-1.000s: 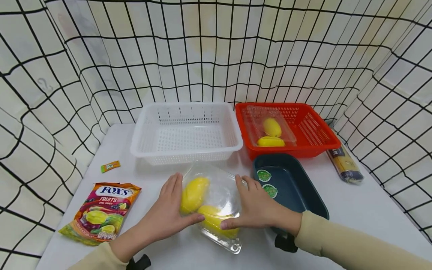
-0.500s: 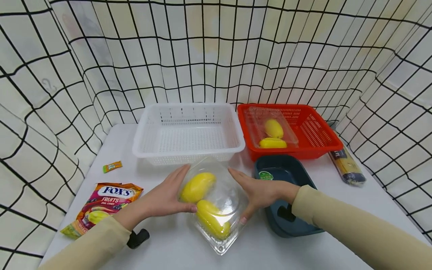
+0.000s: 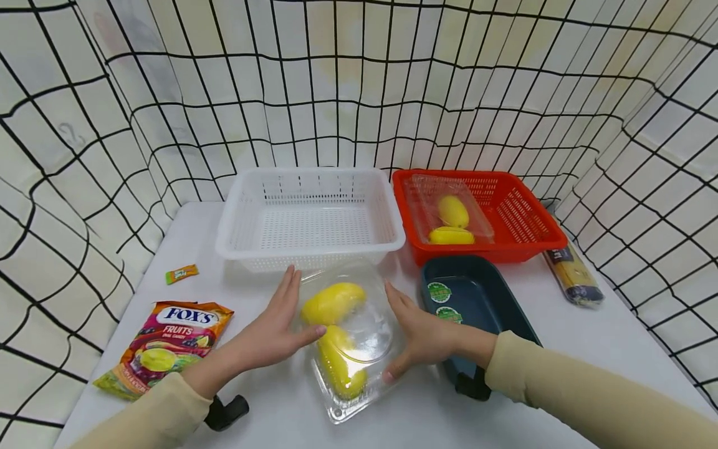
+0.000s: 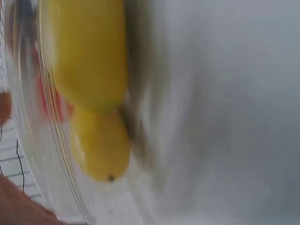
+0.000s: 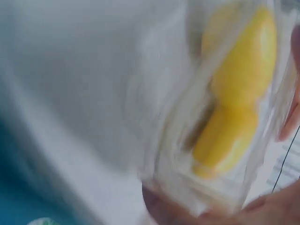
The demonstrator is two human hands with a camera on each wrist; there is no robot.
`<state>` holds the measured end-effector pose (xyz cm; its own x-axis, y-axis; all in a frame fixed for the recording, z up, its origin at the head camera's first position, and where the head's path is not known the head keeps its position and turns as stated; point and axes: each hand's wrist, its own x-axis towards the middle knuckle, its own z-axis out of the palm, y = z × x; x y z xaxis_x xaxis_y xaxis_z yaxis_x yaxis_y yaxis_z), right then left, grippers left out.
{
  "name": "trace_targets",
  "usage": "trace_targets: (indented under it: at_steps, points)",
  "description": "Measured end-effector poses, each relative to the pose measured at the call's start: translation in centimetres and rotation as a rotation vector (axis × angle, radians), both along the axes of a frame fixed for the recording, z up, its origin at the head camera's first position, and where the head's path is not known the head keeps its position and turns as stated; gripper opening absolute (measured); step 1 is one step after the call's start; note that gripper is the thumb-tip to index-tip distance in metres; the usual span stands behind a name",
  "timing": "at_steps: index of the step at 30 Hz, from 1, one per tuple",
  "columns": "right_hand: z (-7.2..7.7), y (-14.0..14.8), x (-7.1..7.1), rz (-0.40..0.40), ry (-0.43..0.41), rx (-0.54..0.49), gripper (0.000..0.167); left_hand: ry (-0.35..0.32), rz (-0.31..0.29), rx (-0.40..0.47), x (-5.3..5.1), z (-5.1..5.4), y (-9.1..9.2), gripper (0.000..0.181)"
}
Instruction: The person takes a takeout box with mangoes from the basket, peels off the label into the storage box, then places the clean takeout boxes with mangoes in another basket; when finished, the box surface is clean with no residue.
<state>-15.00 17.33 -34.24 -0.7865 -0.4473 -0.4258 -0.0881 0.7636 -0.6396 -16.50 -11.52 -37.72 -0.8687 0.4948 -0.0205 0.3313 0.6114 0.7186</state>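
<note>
A clear plastic clamshell box (image 3: 370, 337) with two yellow fruits (image 3: 342, 362) inside is between my two hands, in the middle of the head view. My left hand (image 3: 280, 324) holds its left side, thumb near the lid's edge and fingers pointing forward. On the opposite side my right hand (image 3: 421, 333) grips the box, with its thumb low at the near right edge. The left wrist view shows the fruits (image 4: 91, 56) through the clear wall, close up. Fingers (image 5: 262, 206) lie around the box's end in the right wrist view, which is blurred.
A white basket (image 3: 308, 257) stands behind the box. Beside it, a red basket (image 3: 521, 234) holds another clear box with yellow fruits. A dark blue tray (image 3: 477, 293) sits under my right forearm. A candy bag (image 3: 174, 343), small wrapped candy (image 3: 182, 274) and pasta pack (image 3: 574, 274) lie around.
The box has turned clockwise between my hands; its near corner has swung left. My right thumb has come off the lid to the box's edge.
</note>
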Motion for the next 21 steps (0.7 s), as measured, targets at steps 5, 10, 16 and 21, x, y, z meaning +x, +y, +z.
trace_targets:
  at_steps: [5,10,16,21]
  points:
    - [-0.7,-1.5,1.8,-0.135,0.076,-0.034,0.142,-0.036,0.095,0.005,1.4,-0.1,1.2,0.112]
    - [-1.4,-2.1,2.9,-0.190,0.130,-0.058,0.141,-0.001,0.081,-0.029,1.7,-1.2,2.2,0.105]
    - [-2.4,-1.5,2.9,-0.248,0.116,-0.216,0.127,0.018,0.086,-0.033,1.7,-1.8,2.1,0.101]
    - [-3.4,-1.3,2.9,-0.371,0.020,-0.325,0.115,0.029,0.083,-0.029,1.6,-1.9,2.0,0.100]
